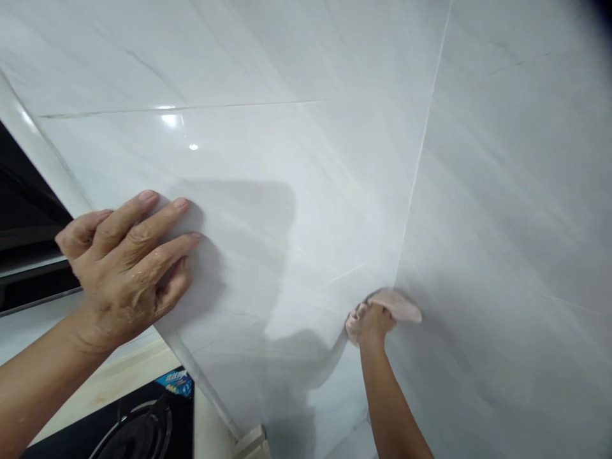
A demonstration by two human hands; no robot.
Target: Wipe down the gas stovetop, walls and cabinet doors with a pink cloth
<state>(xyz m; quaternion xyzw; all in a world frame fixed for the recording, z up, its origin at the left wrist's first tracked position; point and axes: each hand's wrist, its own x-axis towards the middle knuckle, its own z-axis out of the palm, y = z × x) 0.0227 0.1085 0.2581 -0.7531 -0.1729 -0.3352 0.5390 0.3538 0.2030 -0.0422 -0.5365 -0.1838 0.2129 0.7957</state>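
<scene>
My right hand [373,320] is closed around a pale pink cloth [396,305] and presses it to the glossy tiled wall [335,210], right by the upright joint line. Part of the cloth sticks out past the fingers to the right. On the left, my left hand [131,268] looks wet. Its fingers are apart, with the tips at the tile near the wall's left edge strip, and nothing is in it.
A black gas stove [138,427] with a round burner and a blue sticker [176,381] lies at the bottom left. Above it is a black glossy panel [29,197]. A pale trim strip [201,376] edges the wall, ending at a small block [252,444].
</scene>
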